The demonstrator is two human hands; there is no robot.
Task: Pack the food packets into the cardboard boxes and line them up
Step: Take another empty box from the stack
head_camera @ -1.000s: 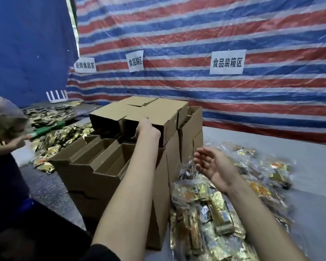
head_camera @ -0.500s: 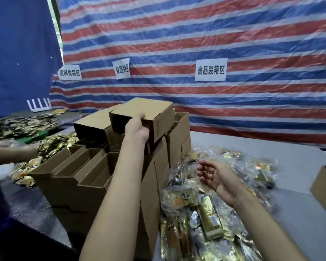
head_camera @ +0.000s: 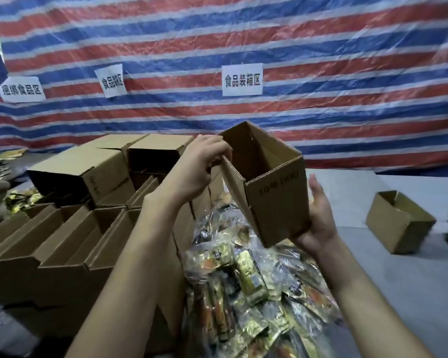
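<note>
Centre frame: left hand [head_camera: 194, 166] pinches the rim of an empty cardboard box [head_camera: 274, 200], and the right hand [head_camera: 318, 218] props it with straight fingers. Food packets [head_camera: 243, 280] lie heaped below, so packing seems barely begun.

3 white paper signs on the striped tarp [head_camera: 321, 60] carry black Chinese characters. (a) The left sign [head_camera: 22, 89] reads 捆绑食品区. (b) The middle sign [head_camera: 111, 80], creased, reads 食品箱区, with its third character blurred. (c) The right sign [head_camera: 242, 80] reads 食品装箱区. (d) The raised cardboard box [head_camera: 277, 202] bears 1 faint dark printed line on its side, not legible. (e) The stacked box [head_camera: 88, 166] bears a faint side mark, not legible. (f) The print on the food packets [head_camera: 248, 277] is too small to read.
</note>
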